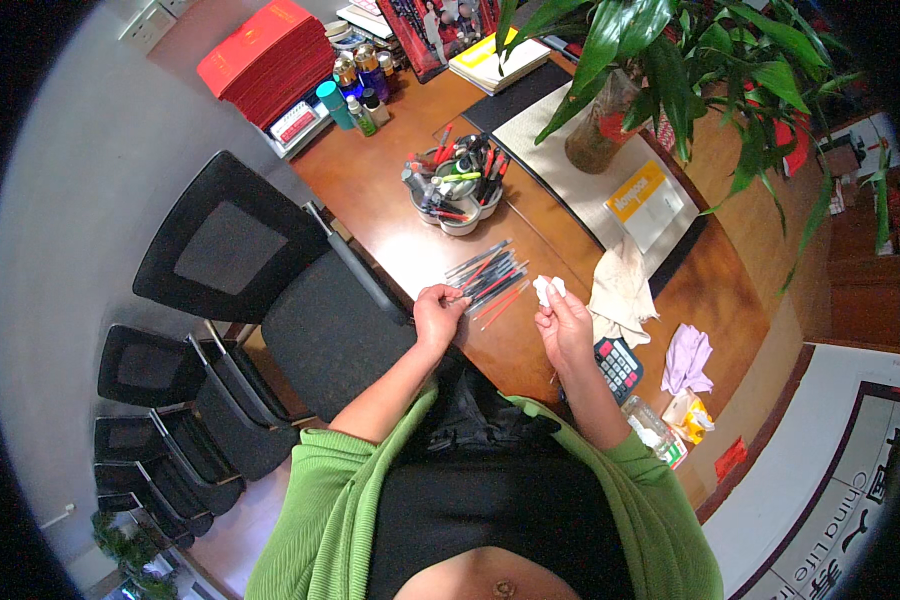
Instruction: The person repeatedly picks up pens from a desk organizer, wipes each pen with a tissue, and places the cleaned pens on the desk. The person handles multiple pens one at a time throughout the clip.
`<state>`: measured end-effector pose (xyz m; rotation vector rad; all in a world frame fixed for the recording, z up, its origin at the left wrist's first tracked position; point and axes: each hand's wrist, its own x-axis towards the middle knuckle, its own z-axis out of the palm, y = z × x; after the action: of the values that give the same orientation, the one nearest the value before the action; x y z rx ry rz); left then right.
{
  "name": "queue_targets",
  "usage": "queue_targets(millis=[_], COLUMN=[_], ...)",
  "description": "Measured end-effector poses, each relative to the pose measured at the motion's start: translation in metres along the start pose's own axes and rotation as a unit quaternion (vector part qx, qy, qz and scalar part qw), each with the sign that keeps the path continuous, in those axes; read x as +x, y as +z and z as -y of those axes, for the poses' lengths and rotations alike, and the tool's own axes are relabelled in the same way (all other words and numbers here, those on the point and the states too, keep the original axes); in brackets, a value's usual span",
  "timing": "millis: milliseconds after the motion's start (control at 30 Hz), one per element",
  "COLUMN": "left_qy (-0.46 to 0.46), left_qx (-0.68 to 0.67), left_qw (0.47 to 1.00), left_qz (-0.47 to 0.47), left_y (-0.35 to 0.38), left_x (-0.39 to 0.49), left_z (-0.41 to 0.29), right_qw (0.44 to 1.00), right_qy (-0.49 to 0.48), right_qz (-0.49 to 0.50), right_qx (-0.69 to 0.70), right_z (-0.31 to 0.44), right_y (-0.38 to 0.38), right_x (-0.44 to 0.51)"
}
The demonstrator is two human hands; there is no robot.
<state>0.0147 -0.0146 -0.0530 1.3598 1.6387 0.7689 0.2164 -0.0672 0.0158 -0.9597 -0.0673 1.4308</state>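
Note:
Thin pen refills (495, 275), mostly dark with several red ones, lie in a loose bundle on the brown wooden desk (390, 217). My left hand (436, 315) is at the near left end of the bundle, thumb and fingers drawn together against the refill ends. Whether a refill is pinched there is too small to tell. To the right of the bundle, my right hand (565, 322) holds a crumpled white tissue (549, 289) between thumb and fingers, just above the desk. Beyond the refills stands a round, multi-cup pen holder (461, 217) packed with pens and markers.
Right of my right hand are a beige cloth (621, 296), a calculator (618, 367), a purple cloth (688, 360) and a glass jar (647, 424). A potted plant (600, 135) overhangs the far right. Bottles (360, 82) and red folders (270, 60) stand at the back. Black chairs (337, 337) line the left.

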Motion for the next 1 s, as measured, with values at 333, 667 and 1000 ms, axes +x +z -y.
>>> queue_targets(millis=[333,667,1000], left_qy=[0.197,0.326,0.348], left_qx=[0.083,0.318,0.291], left_qw=[0.970,0.889,0.887], left_qz=[-0.112,-0.054,-0.086], left_y=[-0.039,-0.053,-0.073], left_x=[0.034,0.091,0.060], left_z=[-0.072,-0.106,-0.123], right_qw=[1.000,0.997,0.993], right_qy=[0.019,0.050,0.027], right_qz=[0.003,0.024,0.051], right_qx=[-0.009,-0.044,-0.103], right_z=[-0.006,-0.012,-0.008], right_y=[0.002,0.010,0.013], right_x=[-0.004,-0.014,-0.016])
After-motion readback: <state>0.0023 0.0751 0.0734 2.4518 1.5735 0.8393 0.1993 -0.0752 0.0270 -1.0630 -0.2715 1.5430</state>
